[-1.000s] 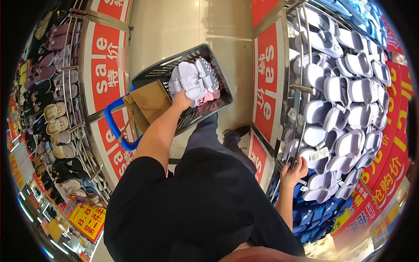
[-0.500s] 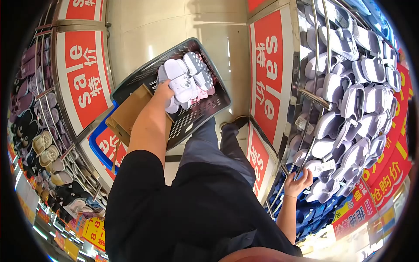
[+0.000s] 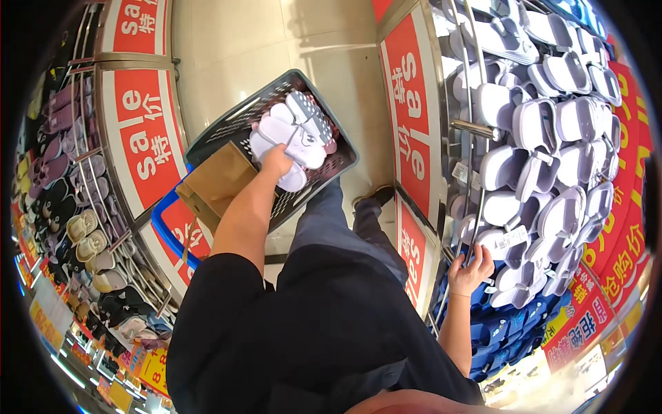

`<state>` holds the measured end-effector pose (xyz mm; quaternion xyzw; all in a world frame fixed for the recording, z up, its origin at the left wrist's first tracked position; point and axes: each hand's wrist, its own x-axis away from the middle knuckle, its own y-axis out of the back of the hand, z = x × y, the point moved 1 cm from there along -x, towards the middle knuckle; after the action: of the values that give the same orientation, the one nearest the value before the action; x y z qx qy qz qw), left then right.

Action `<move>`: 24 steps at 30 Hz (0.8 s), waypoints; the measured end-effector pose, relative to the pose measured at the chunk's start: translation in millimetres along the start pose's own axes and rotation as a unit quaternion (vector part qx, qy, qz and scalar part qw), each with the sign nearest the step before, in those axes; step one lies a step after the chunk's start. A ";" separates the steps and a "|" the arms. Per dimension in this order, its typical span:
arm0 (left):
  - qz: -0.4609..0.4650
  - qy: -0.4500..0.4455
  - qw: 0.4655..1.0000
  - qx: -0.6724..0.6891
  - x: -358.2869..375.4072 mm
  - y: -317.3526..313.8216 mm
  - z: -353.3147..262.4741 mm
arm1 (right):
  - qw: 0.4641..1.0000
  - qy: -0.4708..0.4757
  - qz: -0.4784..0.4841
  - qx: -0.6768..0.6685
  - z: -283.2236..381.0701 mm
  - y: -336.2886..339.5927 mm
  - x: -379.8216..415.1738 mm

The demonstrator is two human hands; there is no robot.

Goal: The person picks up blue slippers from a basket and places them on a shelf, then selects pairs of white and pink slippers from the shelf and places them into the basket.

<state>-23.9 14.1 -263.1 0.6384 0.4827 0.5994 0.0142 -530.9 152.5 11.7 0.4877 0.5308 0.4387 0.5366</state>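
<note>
"Slippers (image 3: 296, 141), the pale lilac ones, lie in the basket (image 3: 314, 174); how do the arms go?"

"The left arm reaches forward and slightly inward, elbow bent, its hand (image 3: 277, 163) at the near edge of the pale pair; the right arm is out to the side, its hand (image 3: 472, 270) up by the rack (image 3: 476, 129), fingers curled and a little apart."

"And what do the hands grip?"

"The left pinches the edge of the pale pair, its fingertips partly hidden; whether the right closes on a rail, I cannot tell."

"Any writing?"

"The left sign (image 3: 141, 131) and the right sign (image 3: 412, 114) both read 'sale' with 特价, white on red; the banner (image 3: 624, 241) at far right shows 购价 in yellow; the tag (image 3: 510, 239) near the right hand has print too small to read; no brand is legible."

"Where is the pale pair, then?"

"Just beyond the left hand, touching it, with a small dark print on one strap; the dotted pair (image 3: 310, 116) is beside it on the far side, and a brown box (image 3: 219, 181) is on the near side of the basket, by the blue handle (image 3: 164, 228); white slides (image 3: 576, 162) hang on the rack."
</note>
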 end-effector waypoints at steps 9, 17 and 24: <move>0.022 0.101 0.828 0.551 149.7 2.6 -81.1 | 0.999 0.002 -0.022 -0.044 -2.8 15.0 0.5; 0.341 0.051 0.644 0.683 293.8 36.1 -220.1 | 0.980 0.025 -0.065 -0.187 -16.0 35.1 7.4; 0.529 -0.061 0.645 0.547 392.1 31.0 -325.5 | 0.867 0.030 -0.071 -0.492 -34.2 63.2 44.8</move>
<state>-331.2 63.5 141.6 0.7119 0.3007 0.0912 -0.6281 -559.7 207.5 69.3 0.1078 0.2947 0.6182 0.7206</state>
